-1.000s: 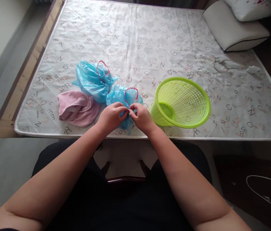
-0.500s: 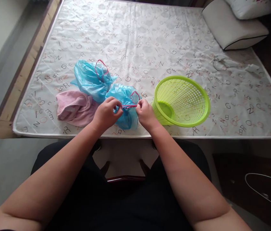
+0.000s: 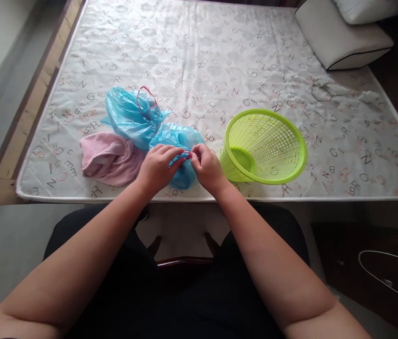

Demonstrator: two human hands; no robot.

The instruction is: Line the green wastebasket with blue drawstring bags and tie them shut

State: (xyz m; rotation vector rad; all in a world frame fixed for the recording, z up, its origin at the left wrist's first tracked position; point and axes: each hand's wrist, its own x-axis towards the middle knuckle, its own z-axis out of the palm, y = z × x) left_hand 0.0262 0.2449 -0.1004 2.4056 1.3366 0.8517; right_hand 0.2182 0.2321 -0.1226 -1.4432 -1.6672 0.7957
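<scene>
Both hands meet over the nearer blue plastic bag [image 3: 175, 135], close to the mattress's front edge. My left hand [image 3: 159, 169] pinches the bag's red drawstring [image 3: 188, 154] between thumb and fingertips. From the other side, my right hand [image 3: 207, 167] is closed on the same drawstring, its fingertips almost touching those of the left. Most of the drawstring is hidden by the fingers. A second blue plastic bag [image 3: 126, 115] lies behind and to the left, a red drawstring loop resting on it. Beside my left hand is a crumpled pink cloth [image 3: 109, 160].
A green mesh basket [image 3: 301, 146] leans with its mouth toward the right, just right of my right hand. The patterned mattress [image 3: 199, 61] spreads ahead. A pale pillow [image 3: 347, 42] sits at the far right, near a white cable [image 3: 329, 89].
My hands have drawn together, shortening the stretch of red drawstring between them. The right hand moved left, and the red loop beside it no longer shows. The view shifted slightly.
</scene>
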